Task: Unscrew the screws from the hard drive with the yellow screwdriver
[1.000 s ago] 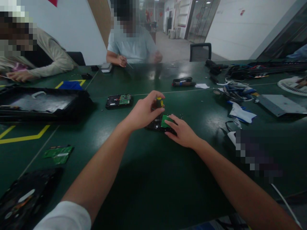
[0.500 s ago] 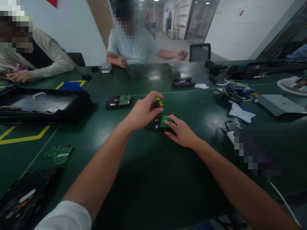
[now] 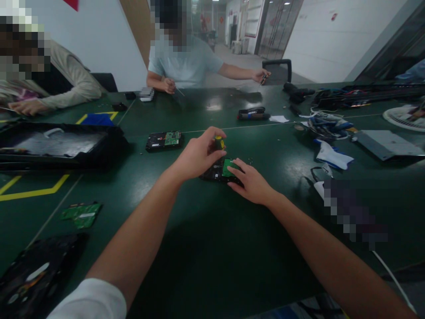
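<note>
On the surface, our left grip clamped the screwdriver; our right, fingers spread, steadied the drive, mid-unscrewing.

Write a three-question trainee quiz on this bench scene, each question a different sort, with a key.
1. True or false: the left hand grips a yellow-capped screwdriver standing over the hard drive.
2. The right hand rests on: A) the loose green circuit board B) the hard drive C) the white cloth.
3. Fill in: a second hard drive lies on the dark ____ table.

Key: 1 true; 2 B; 3 green.
</note>
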Tool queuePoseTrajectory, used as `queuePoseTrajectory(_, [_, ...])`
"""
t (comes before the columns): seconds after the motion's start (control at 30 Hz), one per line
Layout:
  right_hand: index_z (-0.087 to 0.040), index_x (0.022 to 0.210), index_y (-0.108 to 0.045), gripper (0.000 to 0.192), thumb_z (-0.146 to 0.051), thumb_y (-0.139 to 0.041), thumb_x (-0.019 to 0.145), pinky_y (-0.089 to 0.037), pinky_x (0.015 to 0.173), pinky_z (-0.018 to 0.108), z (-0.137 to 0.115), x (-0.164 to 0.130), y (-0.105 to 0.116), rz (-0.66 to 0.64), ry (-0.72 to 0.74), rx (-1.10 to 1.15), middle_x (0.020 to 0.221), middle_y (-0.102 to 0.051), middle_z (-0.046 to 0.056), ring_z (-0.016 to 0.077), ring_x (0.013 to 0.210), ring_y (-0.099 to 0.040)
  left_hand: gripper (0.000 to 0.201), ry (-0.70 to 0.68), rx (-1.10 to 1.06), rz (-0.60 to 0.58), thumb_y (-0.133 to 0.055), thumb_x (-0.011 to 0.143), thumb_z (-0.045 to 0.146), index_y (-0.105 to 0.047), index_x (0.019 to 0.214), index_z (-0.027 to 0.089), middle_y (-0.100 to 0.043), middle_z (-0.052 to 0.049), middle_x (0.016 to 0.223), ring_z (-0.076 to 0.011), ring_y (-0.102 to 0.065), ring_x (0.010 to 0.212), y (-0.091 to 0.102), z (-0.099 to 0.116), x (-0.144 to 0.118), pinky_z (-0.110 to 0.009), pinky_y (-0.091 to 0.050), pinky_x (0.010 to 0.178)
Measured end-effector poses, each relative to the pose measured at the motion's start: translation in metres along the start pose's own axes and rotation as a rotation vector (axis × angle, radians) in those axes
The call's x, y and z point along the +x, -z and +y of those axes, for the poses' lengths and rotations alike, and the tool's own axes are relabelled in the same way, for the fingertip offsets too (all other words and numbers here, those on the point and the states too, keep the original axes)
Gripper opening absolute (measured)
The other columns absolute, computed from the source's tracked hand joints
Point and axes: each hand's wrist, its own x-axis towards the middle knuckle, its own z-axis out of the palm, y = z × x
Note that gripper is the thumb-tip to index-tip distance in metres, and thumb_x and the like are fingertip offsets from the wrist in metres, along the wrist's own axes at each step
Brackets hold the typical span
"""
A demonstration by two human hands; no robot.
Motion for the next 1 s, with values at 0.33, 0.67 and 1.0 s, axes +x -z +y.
queuePoseTrajectory(0.33, [-0.017,0.153,-0.054,0.059,-0.053,-0.055,0.106,-0.043,0.121,0.066,0.0014,0.0,-0.0016,0.005,0.009,-0.016,0.163,-0.047,0.023,0.0407,0.155,-0.042,0.039,-0.003,0.035,-0.001,-0.078,0.088,0.021,-0.059,0.121,0.026,-0.075,-0.004,0.099,-0.0235,-0.077,0.094,0.0002,-0.0016,-0.0001,-0.039,-0.062,0.086])
queuePoseTrajectory(0.67, [-0.021,0.154,-0.053,0.058,-0.053,-0.056,0.106,-0.045,0.12,0.066,0.0017,-0.0004,-0.0012,0.013,0.001,-0.004,0.164,-0.047,0.02,0.0402,0.156,-0.041,0.04,-0.002,0.055,0.002,-0.078,0.088,0.02,-0.059,0.123,0.026,-0.074,-0.003,0.098,-0.0235,-0.076,0.091,0.0009,-0.0001,0.0,-0.039,-0.061,0.086])
queuePoseTrajectory(1.0, [-0.016,0.151,-0.056,0.058,-0.051,-0.057,0.105,-0.043,0.122,0.065,-0.0025,0.0017,0.002,-0.003,-0.004,-0.041,0.161,-0.051,0.023,0.0404,0.154,-0.044,0.041,-0.006,0.044,0.012,-0.078,0.088,0.02,-0.059,0.124,0.026,-0.074,-0.004,0.101,-0.0239,-0.076,0.094,0.001,0.0003,-0.0003,-0.04,-0.061,0.087])
